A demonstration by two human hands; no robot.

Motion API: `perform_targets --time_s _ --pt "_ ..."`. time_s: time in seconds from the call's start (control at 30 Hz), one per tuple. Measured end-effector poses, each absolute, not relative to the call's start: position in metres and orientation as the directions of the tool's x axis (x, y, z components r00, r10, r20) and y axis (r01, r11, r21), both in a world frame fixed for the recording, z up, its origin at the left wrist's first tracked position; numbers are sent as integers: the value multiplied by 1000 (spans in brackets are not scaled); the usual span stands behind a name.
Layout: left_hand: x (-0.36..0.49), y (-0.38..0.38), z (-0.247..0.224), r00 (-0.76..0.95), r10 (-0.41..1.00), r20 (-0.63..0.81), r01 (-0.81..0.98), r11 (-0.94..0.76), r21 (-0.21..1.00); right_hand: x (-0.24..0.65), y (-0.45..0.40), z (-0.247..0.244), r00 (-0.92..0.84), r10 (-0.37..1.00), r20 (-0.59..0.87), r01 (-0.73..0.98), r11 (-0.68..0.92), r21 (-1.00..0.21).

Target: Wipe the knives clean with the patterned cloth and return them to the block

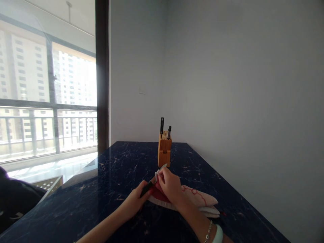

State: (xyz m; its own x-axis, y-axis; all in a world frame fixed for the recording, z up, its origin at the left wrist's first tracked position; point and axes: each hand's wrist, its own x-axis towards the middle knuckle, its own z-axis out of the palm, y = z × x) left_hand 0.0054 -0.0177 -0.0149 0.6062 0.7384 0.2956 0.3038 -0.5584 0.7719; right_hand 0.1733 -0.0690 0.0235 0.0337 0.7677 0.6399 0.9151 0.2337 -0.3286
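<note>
A knife [147, 189] with a black handle is gripped in my left hand [136, 199], its blade pointing up and away to the right. My right hand [169, 184] pinches a fold of a red and white cloth [199, 196] around the blade, leaving the bright tip showing above the fingers. The rest of the cloth hangs below and to the right of my right hand, low over the table. Just beyond the knife tip stands a wooden knife block [165, 153], upright, with black handles sticking out of its top.
The dark blue marbled table [121, 168] stretches away to a grey wall [227, 84] at the back and right. A large window [73, 94] lies on the left. A dark object [17, 199], perhaps a bag, is at the lower left beside the table.
</note>
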Motion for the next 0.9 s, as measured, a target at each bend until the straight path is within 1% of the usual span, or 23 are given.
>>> perform_targets --time_s 0.1,0.2,0.4,0.6,0.73,0.83,0.9 --pt "5 -20 -13 647 724 240 320 -543 776 191 -63 27 175 729 662 911 135 -390" --pt "4 -24 -11 672 709 213 322 -539 779 205 -58 28 234 707 667 903 97 -419" --pt "4 -25 -9 656 713 248 323 -562 762 209 -56 26 228 703 673 899 113 -423" --pt "4 -27 -7 648 739 182 355 -505 786 200 -57 22 207 711 672 901 129 -415" --pt "6 -24 -10 643 732 226 324 -527 785 204 -55 22 258 696 671 896 87 -435" --pt "7 -19 -17 600 772 208 327 -474 817 210 -53 24 292 678 675 888 71 -455" --pt "9 -16 -22 564 807 177 343 -424 838 211 -53 25 288 676 678 883 87 -461"
